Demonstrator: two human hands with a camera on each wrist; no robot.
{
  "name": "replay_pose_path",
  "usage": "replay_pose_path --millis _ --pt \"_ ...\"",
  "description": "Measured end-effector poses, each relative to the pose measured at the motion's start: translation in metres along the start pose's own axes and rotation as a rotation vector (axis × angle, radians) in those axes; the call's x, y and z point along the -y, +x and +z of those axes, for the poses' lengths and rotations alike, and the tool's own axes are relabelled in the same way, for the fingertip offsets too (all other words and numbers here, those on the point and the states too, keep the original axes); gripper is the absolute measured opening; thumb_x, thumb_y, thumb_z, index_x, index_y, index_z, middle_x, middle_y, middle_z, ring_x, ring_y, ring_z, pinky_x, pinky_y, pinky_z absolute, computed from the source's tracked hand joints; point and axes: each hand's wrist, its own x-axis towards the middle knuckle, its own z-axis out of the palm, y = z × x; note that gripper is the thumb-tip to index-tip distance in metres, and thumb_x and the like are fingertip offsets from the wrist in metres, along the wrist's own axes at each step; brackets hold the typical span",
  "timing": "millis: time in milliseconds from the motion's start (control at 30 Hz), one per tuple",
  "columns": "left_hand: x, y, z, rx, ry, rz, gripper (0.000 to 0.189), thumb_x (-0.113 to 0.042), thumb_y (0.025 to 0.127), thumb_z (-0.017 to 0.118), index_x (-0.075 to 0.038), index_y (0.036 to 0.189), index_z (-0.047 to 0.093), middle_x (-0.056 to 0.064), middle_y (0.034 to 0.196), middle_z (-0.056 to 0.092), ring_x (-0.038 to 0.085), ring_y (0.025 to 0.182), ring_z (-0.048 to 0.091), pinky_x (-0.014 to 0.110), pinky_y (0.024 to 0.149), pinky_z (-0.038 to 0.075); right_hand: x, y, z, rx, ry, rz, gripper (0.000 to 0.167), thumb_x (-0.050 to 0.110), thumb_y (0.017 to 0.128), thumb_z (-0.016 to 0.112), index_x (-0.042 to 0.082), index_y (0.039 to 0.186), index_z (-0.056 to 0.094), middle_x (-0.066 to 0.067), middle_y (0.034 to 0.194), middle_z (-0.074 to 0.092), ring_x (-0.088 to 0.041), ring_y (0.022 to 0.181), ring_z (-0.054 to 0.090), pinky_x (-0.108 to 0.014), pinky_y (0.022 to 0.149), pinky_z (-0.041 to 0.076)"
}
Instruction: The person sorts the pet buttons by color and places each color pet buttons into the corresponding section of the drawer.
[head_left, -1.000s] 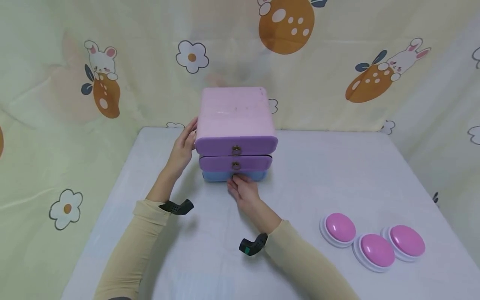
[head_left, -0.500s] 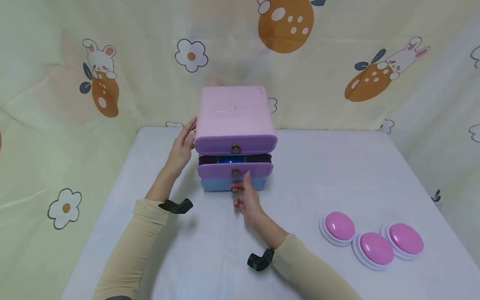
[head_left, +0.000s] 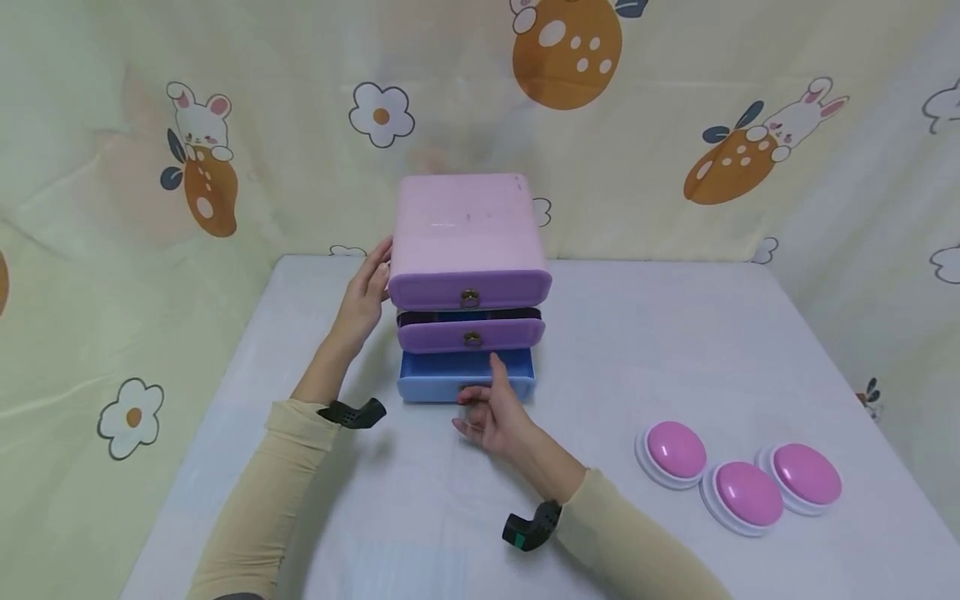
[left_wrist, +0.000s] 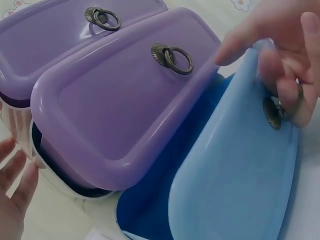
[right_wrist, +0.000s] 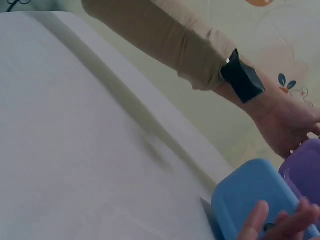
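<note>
A small chest of drawers with a pink top (head_left: 468, 221) stands toward the back of the table. My left hand (head_left: 363, 300) rests against its left side, fingers fairly straight. The purple top drawer (head_left: 435, 292) is closed. The purple middle drawer (head_left: 435, 337) sticks out a little, with a dark gap above its front. Below it, the blue bottom drawer (head_left: 427, 387) is pulled out further, its visible inside plain blue. My right hand (head_left: 498, 417) holds that drawer's brass ring pull (left_wrist: 272, 112) with curled fingers, one finger pointing up near the middle drawer's lower edge.
Several pink-domed, white-based round push lights lie at the right front, including a left one (head_left: 677, 450), a middle one (head_left: 750, 493) and a right one (head_left: 807, 473). A patterned curtain (head_left: 630, 167) hangs right behind the white table (head_left: 637, 350).
The blue bottom drawer has slid out toward me with my right hand. The middle drawer came forward too, then moved slightly back in. My left hand has stayed on the chest's side.
</note>
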Motion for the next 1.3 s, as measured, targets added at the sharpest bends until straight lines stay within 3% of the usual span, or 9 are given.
replay_pose_path --millis 200,533,733,867,967,1067,1167,1233,1300 --pt "-0.003 0.002 0.000 0.005 0.013 0.015 0.049 -0.025 0.103 0.033 -0.013 0.150 0.028 0.016 0.151 0.035 0.034 0.132 0.042 0.053 0.103 0.040 -0.002 -0.021 -0.005 0.036 -0.067 -0.048 0.050 0.047 0.100 0.032 0.005 0.104 0.061 -0.003 0.097 0.059 -0.011 0.060 0.044 -0.030 0.071 0.054" --pt "-0.004 0.004 -0.002 0.015 -0.002 0.005 0.049 -0.025 0.103 0.033 -0.014 0.150 0.028 0.014 0.151 0.035 0.032 0.132 0.042 0.051 0.101 0.043 -0.017 -0.039 -0.007 0.024 -0.133 -0.096 0.049 0.042 0.101 0.030 0.002 0.111 0.055 -0.008 0.106 0.060 -0.010 0.060 0.049 -0.028 0.067 0.053" --pt "-0.005 0.003 -0.002 0.017 -0.011 0.000 0.049 -0.025 0.103 0.034 -0.014 0.150 0.029 0.014 0.152 0.034 0.033 0.132 0.043 0.050 0.101 0.043 -0.027 -0.053 -0.007 0.018 -0.184 -0.195 0.046 0.030 0.101 0.028 -0.004 0.128 0.043 -0.016 0.124 0.049 -0.019 0.083 0.066 -0.034 0.076 0.056" --pt "-0.007 0.002 -0.003 0.017 -0.002 -0.002 0.049 -0.025 0.103 0.034 -0.014 0.150 0.029 0.015 0.152 0.034 0.034 0.132 0.043 0.051 0.101 0.043 -0.029 -0.065 -0.009 0.016 -0.253 -0.251 0.046 0.023 0.101 0.029 -0.003 0.138 0.038 -0.022 0.145 0.033 -0.030 0.105 0.065 -0.038 0.085 0.055" --pt "-0.007 0.002 -0.003 0.020 0.004 -0.007 0.049 -0.025 0.103 0.034 -0.014 0.150 0.029 0.015 0.152 0.033 0.034 0.132 0.043 0.051 0.102 0.042 -0.030 -0.073 -0.011 -0.062 -0.335 -0.317 0.040 0.020 0.100 0.036 -0.002 0.133 0.044 -0.022 0.141 0.038 -0.026 0.101 0.065 -0.033 0.080 0.056" --pt "-0.005 0.002 -0.004 0.019 0.007 -0.008 0.049 -0.026 0.103 0.034 -0.015 0.150 0.028 0.014 0.152 0.033 0.034 0.132 0.043 0.051 0.102 0.042 -0.025 -0.075 -0.011 -0.117 -0.517 -0.506 0.028 0.011 0.096 0.042 -0.002 0.116 0.057 -0.020 0.119 0.057 -0.017 0.090 0.061 -0.028 0.071 0.054" --pt "-0.002 0.001 -0.006 0.015 -0.007 -0.012 0.049 -0.027 0.103 0.034 -0.016 0.150 0.029 0.014 0.152 0.034 0.033 0.132 0.043 0.052 0.102 0.041 -0.007 -0.064 -0.010 -0.097 -0.848 -0.799 0.021 0.006 0.093 0.048 0.001 0.100 0.068 -0.011 0.100 0.068 -0.015 0.083 0.060 -0.025 0.068 0.052" --pt "-0.001 0.000 -0.005 0.016 -0.023 -0.013 0.049 -0.027 0.103 0.034 -0.016 0.150 0.029 0.014 0.152 0.034 0.033 0.133 0.042 0.053 0.103 0.041 0.009 -0.054 -0.009 -0.078 -1.072 -0.950 0.021 0.007 0.092 0.051 0.005 0.098 0.071 -0.006 0.096 0.071 -0.015 0.082 0.062 -0.027 0.068 0.053" --pt "0.000 -0.001 -0.004 0.022 -0.024 -0.028 0.049 -0.028 0.103 0.035 -0.017 0.150 0.029 0.014 0.152 0.034 0.033 0.133 0.042 0.052 0.103 0.041 0.025 -0.043 -0.008 -0.084 -1.274 -1.017 0.022 0.012 0.092 0.053 0.007 0.101 0.073 -0.004 0.098 0.071 -0.017 0.086 0.064 -0.031 0.074 0.054"
